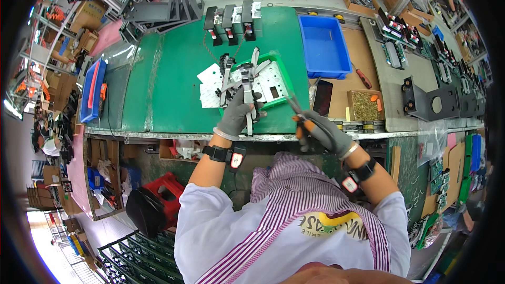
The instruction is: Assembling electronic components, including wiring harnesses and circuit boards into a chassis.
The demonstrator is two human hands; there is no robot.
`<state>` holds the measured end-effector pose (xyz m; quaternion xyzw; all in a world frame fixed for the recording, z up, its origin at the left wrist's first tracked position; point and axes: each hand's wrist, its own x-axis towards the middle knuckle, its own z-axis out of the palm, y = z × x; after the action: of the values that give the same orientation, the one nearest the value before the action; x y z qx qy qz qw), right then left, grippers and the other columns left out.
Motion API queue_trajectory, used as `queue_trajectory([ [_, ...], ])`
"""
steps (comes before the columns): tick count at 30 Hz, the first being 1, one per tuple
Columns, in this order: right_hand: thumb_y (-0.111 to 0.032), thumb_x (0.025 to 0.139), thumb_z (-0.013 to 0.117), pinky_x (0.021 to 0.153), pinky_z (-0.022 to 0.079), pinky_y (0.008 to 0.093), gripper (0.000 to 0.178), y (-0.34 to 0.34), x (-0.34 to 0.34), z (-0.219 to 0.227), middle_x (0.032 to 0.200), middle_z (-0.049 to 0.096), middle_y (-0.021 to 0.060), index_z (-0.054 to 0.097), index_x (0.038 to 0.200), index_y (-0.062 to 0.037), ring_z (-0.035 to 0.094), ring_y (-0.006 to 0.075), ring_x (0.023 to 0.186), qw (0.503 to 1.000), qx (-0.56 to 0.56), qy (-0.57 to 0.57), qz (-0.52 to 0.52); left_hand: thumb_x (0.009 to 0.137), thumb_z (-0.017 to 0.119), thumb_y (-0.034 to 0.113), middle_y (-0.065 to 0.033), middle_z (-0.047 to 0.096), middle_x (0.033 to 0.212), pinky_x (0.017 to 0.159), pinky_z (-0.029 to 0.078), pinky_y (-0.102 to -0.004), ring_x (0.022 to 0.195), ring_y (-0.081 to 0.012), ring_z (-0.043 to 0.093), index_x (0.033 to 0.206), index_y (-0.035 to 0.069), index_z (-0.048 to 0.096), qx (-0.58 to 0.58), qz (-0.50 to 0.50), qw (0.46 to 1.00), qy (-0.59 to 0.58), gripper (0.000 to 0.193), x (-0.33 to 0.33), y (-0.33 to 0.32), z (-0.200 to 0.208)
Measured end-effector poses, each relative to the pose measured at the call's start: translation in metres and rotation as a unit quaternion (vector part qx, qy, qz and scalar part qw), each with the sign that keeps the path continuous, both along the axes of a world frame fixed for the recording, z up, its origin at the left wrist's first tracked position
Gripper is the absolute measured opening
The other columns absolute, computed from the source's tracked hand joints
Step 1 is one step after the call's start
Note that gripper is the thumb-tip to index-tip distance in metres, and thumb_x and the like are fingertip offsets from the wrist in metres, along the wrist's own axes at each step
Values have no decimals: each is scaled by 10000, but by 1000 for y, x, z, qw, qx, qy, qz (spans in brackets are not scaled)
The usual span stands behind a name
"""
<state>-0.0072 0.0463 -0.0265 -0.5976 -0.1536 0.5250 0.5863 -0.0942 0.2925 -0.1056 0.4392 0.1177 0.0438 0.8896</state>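
In its grey glove, my left hand [234,118] is closed around a bundle of white and black flat cables [246,76] above the green table. Some strips hang down past the fingers; what lies inside the palm is hidden. My right hand [326,134], also gloved, grips orange-handled pliers [304,122] near the table's front edge. Their long dark jaws point up and left, apart from the bundle. Behind the cables, a green tray [286,76] holds white perforated plates [271,81]. More white sheets [209,75] lie to the left, partly under the cables.
Three black-and-white modules [230,21] with red parts stand farther back. To the right are a blue bin [325,47], a screwdriver [363,78], a dark flat panel [323,98] and a box of small brass-coloured pieces [364,106]. Another blue bin [90,92] sits far left.
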Motion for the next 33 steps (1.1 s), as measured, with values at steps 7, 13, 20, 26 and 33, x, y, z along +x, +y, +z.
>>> queue_trajectory([
  [7, -313, 897, 434, 475, 450, 223, 344, 67, -1, -37, 756, 541, 30, 430, 1136, -66, 532, 88, 580, 990, -1, 98, 101, 795, 506, 187, -109, 564, 895, 745, 446, -268, 824, -174, 560, 1111, -43, 438, 132, 28, 991, 12, 396, -6, -2, -1],
  [13, -340, 865, 485, 474, 484, 226, 458, 73, 3, -48, 771, 531, 50, 373, 1190, -38, 550, 104, 587, 988, 16, 79, 129, 776, 452, 112, -118, 565, 892, 723, 469, -275, 800, -181, 573, 1104, -52, 442, 94, 81, 992, 21, 367, -9, -4, -6],
  [20, -284, 871, 450, 438, 487, 232, 401, 71, 3, -34, 760, 530, 58, 370, 1173, -32, 551, 107, 576, 989, 5, 97, 111, 782, 476, 104, -92, 553, 922, 746, 445, -259, 831, -146, 540, 1105, -57, 444, 115, 147, 982, 15, 362, -6, -21, 6],
  [26, -306, 829, 505, 563, 482, 370, 390, 72, 1, -59, 792, 556, 127, 408, 1118, -64, 582, 270, 629, 919, -143, -341, 135, 794, 462, 89, -69, 538, 892, 684, 438, -231, 775, -111, 513, 1053, -31, 462, 142, 112, 982, 48, 285, -2, -32, 9],
  [33, -366, 752, 585, 567, 451, 395, 447, 61, 0, -69, 834, 530, 141, 457, 1078, -88, 558, 320, 663, 769, -71, -631, 75, 810, 422, 139, -34, 522, 664, 502, 404, -217, 557, -89, 491, 913, -4, 493, 196, 30, 974, 115, 190, 0, -32, 7],
])
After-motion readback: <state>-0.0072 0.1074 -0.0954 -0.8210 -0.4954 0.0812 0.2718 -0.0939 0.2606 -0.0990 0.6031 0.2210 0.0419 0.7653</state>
